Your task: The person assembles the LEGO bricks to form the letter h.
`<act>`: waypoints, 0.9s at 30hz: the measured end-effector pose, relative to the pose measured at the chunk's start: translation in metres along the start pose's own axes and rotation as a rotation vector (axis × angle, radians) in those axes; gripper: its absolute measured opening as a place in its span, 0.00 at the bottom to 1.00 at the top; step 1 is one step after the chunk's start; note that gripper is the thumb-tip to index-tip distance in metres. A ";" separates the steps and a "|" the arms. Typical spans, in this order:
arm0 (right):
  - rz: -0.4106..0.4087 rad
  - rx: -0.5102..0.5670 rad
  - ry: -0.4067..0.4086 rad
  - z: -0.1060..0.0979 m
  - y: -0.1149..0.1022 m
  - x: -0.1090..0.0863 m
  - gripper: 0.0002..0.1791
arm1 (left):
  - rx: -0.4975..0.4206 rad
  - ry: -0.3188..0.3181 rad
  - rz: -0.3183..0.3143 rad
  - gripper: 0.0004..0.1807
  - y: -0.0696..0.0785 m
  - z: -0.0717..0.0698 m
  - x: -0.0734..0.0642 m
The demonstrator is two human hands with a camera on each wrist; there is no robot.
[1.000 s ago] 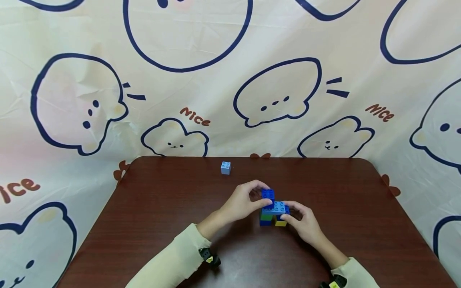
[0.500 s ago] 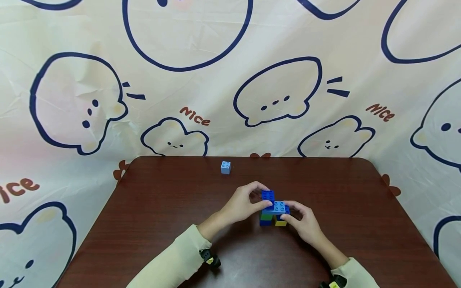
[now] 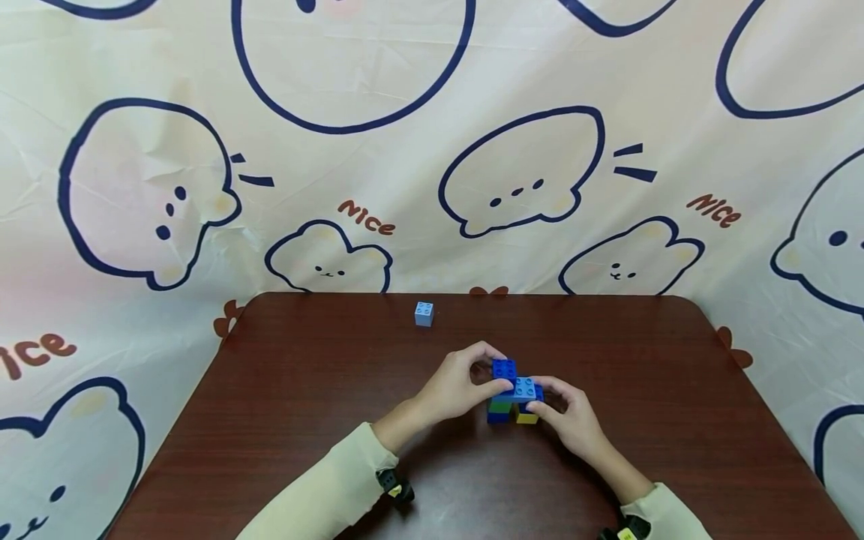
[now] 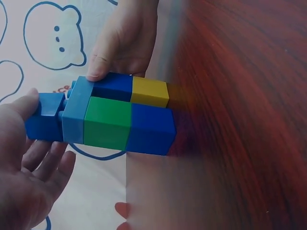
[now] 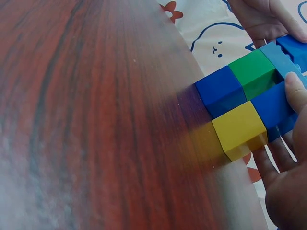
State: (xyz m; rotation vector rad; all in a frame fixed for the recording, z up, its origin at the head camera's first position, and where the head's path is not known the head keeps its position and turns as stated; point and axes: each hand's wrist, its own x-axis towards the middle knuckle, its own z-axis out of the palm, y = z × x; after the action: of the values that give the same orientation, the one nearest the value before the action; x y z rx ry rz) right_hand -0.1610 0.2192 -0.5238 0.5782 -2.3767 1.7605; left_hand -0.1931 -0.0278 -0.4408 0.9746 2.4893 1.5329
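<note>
A small toy-brick structure stands on the table, its two legs bridged by a light blue brick (image 3: 525,388). The left leg has a green brick (image 4: 108,123) over a dark blue brick (image 4: 152,129); the other has a blue brick (image 5: 273,106) over a yellow brick (image 5: 240,130). My left hand (image 3: 454,384) pinches a dark blue top brick (image 4: 45,116) between thumb and fingers, at the left end of the bridge. On the right side, my right hand (image 3: 572,420) grips the structure, its thumb at the bridge and upper blue brick. Its other fingers are partly hidden behind.
A loose light blue brick (image 3: 424,314) lies near the back edge of the brown table (image 3: 304,360). Behind the table hangs a cream cloth (image 3: 405,165) printed with cartoon outlines. Both wrists carry black straps (image 3: 394,486).
The left hand has lowered the dark blue top brick slightly toward the bridge. The right hand and the rest of the structure stay where they were.
</note>
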 end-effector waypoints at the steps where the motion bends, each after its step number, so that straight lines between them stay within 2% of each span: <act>1: 0.000 0.000 0.000 0.000 0.000 0.000 0.15 | 0.004 -0.001 0.004 0.18 0.000 0.000 0.000; 15: -0.007 -0.004 0.001 0.001 0.000 0.000 0.15 | 0.021 -0.004 0.030 0.18 0.000 0.000 -0.001; 27: 0.001 -0.003 0.008 0.001 -0.001 0.000 0.15 | 0.054 -0.013 0.114 0.18 -0.009 0.001 0.002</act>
State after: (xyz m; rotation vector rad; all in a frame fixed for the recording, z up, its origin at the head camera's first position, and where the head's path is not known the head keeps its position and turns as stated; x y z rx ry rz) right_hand -0.1601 0.2186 -0.5231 0.5680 -2.3749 1.7555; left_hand -0.1984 -0.0289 -0.4484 1.1493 2.5193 1.4907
